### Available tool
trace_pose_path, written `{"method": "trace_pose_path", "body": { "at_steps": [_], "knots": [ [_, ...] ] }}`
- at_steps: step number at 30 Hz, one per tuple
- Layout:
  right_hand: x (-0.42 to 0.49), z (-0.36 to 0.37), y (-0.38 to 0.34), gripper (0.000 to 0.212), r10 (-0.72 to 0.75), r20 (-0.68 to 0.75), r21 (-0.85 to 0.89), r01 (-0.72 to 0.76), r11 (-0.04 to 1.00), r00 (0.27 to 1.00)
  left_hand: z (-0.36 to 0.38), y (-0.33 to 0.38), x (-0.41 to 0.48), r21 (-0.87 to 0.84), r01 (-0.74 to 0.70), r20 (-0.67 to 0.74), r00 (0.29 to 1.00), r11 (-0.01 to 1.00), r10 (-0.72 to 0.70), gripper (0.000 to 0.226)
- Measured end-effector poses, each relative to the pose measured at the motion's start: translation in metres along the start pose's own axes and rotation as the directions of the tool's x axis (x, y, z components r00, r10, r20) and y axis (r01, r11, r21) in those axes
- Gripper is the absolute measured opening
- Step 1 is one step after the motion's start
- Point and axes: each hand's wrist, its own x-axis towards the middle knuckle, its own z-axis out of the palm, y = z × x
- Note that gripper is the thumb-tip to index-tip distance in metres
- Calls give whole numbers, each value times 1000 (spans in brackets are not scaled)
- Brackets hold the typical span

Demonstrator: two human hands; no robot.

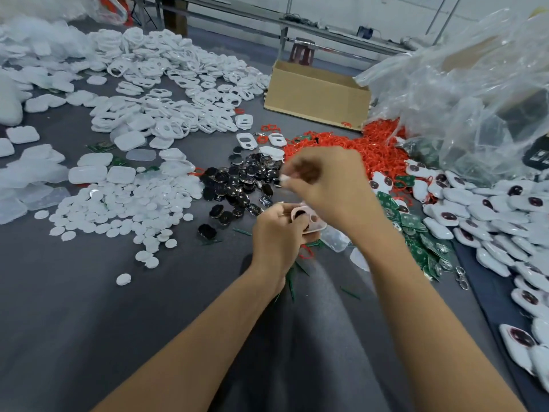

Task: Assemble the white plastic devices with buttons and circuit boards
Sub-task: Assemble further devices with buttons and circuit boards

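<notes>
Bare grey cloth (74,307) open at near left, white discs (124,209), black buttons (243,179), circuit boards (416,233) crowding ahead

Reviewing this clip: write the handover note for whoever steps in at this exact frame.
Left hand holds a white shell with a dark button seated in one opening.
Right hand is above it, blurred, pinching something small and pale; I cannot tell what.
Supplies: dark buttons ahead, white discs to the left, empty shells further back, green circuit boards to the right, red loops near the cardboard box.
Done: finished devices piled at right.
Left: complete this shell, then work through the many loose parts.
</notes>
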Motion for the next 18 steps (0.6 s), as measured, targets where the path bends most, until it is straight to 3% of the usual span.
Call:
{"method": "trace_pose_path", "body": {
  "at_steps": [5,18],
  "knots": [
    [-46,-4,40,9,127,9,-90,-126,988,992,-2,-14,6,44,4,10,1000,999,-4,10],
    [-53,5,56,19,156,-39,-23,-157,987,987,1,-21,10,110,2,-12,1000,994,-1,11]
  ]
}}
